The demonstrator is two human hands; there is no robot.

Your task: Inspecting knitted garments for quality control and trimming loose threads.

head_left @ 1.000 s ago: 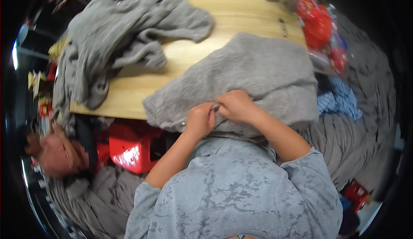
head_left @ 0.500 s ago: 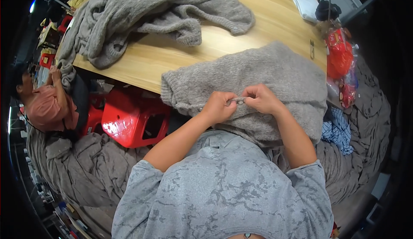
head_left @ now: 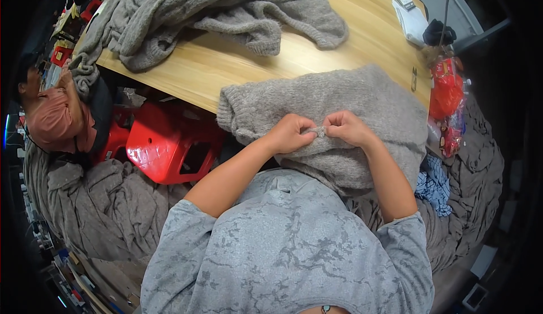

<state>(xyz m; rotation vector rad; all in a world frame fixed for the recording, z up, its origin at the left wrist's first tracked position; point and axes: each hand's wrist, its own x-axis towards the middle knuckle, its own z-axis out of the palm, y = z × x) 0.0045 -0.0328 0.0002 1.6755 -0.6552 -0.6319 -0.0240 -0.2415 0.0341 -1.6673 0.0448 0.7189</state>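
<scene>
A grey-brown knitted sweater (head_left: 350,93) lies partly on the near edge of the table and hangs over toward my lap. My left hand (head_left: 291,133) pinches the sweater's edge between thumb and fingers. Close to its right, my right hand (head_left: 346,128) pinches the same edge. A small shiny button (head_left: 320,132) shows between the two sets of fingertips; the fingers partly hide it. The sweater's ribbed end points left.
More grey knitwear (head_left: 215,14) is heaped across the far left of the wooden table (head_left: 317,56). Small thread snips (head_left: 414,79) lie near the right edge, beside red plastic bags (head_left: 447,90). Red stools (head_left: 164,144) stand at left, where a co-worker (head_left: 59,113) handles knitwear.
My hands have drawn slightly closer together on the sweater's edge, around the button. The whole view has shifted a little; the sweater stays in place.
</scene>
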